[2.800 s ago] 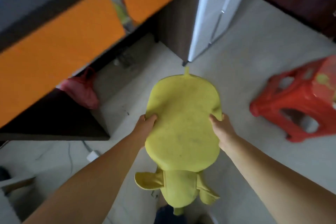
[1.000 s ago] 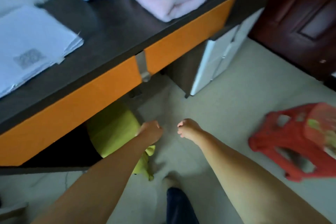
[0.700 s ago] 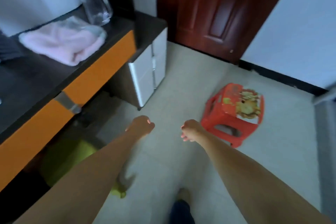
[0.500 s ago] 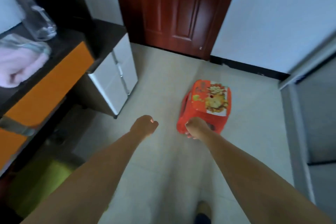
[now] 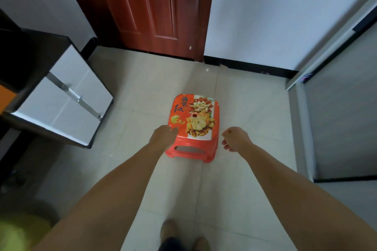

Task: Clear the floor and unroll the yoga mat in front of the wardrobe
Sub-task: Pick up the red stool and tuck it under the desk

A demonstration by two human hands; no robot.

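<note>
A small red plastic stool (image 5: 193, 126) with a flower print on its seat stands upright on the tiled floor straight ahead. My left hand (image 5: 163, 137) hovers over the stool's near left corner, fingers curled, holding nothing. My right hand (image 5: 234, 138) is just right of the stool, apart from it, fingers loosely curled and empty. The yellow plush toy (image 5: 18, 232) lies at the bottom left, blurred, beside the desk. No yoga mat is in view.
A white drawer unit (image 5: 63, 96) under a dark desk stands at the left. A red-brown door (image 5: 151, 6) is straight ahead. The wardrobe's sliding door (image 5: 342, 108) runs along the right. My feet (image 5: 183, 236) are at the bottom.
I put the yellow plush under the desk and let go. My view turned right to the red stool. Both empty hands have come up to it, one on each side.
</note>
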